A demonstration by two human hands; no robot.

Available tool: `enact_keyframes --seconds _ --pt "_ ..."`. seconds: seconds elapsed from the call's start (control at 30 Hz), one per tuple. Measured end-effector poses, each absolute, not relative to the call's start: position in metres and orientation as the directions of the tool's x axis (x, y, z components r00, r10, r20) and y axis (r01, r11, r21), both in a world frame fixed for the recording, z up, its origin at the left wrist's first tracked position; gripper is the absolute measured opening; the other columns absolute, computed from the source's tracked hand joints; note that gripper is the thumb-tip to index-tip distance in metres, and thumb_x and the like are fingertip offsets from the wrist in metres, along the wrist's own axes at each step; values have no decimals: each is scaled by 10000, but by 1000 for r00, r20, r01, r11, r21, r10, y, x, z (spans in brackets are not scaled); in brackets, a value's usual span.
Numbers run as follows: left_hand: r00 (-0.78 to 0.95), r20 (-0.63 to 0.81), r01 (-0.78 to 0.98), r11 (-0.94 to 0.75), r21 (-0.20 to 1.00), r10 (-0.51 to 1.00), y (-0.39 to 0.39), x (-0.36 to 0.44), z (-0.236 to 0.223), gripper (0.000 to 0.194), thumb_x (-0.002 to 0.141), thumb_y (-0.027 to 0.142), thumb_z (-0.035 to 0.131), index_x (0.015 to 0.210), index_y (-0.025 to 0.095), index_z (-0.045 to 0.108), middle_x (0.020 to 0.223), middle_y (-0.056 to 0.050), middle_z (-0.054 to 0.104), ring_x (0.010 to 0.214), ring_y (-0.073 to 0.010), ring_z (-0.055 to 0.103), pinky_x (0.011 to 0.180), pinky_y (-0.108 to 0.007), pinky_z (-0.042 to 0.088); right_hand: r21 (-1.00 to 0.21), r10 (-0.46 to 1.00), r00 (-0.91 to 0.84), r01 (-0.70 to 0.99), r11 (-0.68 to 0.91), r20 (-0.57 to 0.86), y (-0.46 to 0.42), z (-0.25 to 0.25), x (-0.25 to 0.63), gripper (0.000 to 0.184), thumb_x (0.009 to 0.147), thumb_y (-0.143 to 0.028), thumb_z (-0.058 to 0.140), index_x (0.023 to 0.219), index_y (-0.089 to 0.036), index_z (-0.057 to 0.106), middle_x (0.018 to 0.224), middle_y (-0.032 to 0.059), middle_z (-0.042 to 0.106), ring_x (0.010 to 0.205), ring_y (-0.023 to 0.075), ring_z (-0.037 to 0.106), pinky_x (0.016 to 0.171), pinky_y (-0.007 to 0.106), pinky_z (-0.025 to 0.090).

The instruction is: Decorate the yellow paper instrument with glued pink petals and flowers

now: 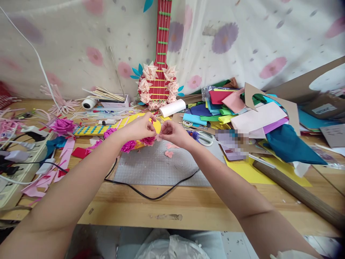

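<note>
A yellow craft guitar (128, 120) lies on the table, its blue-striped neck (87, 130) pointing left. Magenta paper flowers (128, 146) edge its body. Over the body, my left hand (142, 127) has its fingers curled in close to the thumb; what they hold, if anything, is too small to make out. Just to its right, my right hand (175, 133) pinches a small pale pink paper piece (158, 137) beside a flower. Loose pink paper petals (169, 154) lie on the grey cutting mat (151, 171), below my hands.
A red craft guitar (161, 77) with pale flowers leans at the back. Scissors (205, 138) and piled coloured paper (258, 117) lie right. A black cord (155, 198) crosses the mat's front. Power strips (16, 180) stand left; a brown tube (296, 190) lies right.
</note>
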State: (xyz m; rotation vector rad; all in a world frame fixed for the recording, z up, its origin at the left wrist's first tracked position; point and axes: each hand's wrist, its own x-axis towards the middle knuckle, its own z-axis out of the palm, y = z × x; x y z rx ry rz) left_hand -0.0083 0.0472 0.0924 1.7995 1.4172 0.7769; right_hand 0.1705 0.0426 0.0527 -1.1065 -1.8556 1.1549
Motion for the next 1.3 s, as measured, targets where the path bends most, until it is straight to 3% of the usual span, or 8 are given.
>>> enact_keyframes --seconds 0.13,0.37,0.5,0.77,0.87,0.97,1.1,1.3 --pt "425 -100 587 -190 787 900 48 -6 93 492 601 214 690 1031 207 452 687 12 654 577 -152 611 525 -246 438 -938 925 -365 272 215 106 43 49 172 224 630 -246 635 736 -201 443 685 -23 590 659 136 597 621 280 460" --pt "468 -161 603 -181 777 869 45 -1 89 433 659 194 619 1018 219 377 618 37 610 479 -130 573 455 -219 406 -967 932 -347 183 177 105 39 41 175 262 607 -269 665 730 -205 442 678 -33 588 641 126 598 579 255 446" --pt "492 -168 663 -242 708 854 44 4 92 419 663 181 590 1024 223 382 652 34 624 463 -116 559 450 -214 390 -965 904 -409 164 205 123 39 41 178 252 629 -269 655 782 -207 465 745 -10 628 700 139 621 612 267 470" --pt "523 -182 781 -383 493 833 45 16 98 444 669 157 532 1087 234 401 775 28 663 548 -119 580 522 -232 395 -908 919 -388 358 219 69 39 46 181 207 626 -146 602 774 -213 474 636 -29 632 624 154 623 539 248 431" --pt "528 -129 770 -410 490 839 47 13 94 503 684 173 522 1161 248 379 899 14 670 605 -121 592 579 -247 423 -921 939 -339 345 184 60 39 41 182 216 617 -156 606 770 -218 467 638 -39 626 614 147 612 533 248 424" --pt "497 -20 766 -428 480 867 50 5 92 527 694 226 543 1196 244 383 993 -9 647 757 -148 608 674 -273 452 -969 972 -228 222 104 52 41 36 184 236 605 -178 619 769 -217 454 652 -41 624 623 135 608 568 258 443" --pt "433 104 793 -433 429 896 55 -8 92 343 723 233 516 1064 198 507 1040 -42 617 947 -185 573 820 -316 442 -1000 998 -67 -6 15 16 41 33 185 283 572 -204 643 762 -215 433 633 -51 610 588 112 593 606 269 462" --pt "339 261 840 -416 349 904 54 -18 86 143 783 262 460 846 184 562 985 -55 617 980 -208 541 893 -362 398 -983 997 -2 -170 -74 -74 32 24 188 343 538 -249 686 759 -211 427 615 -56 596 601 120 620 596 255 456"
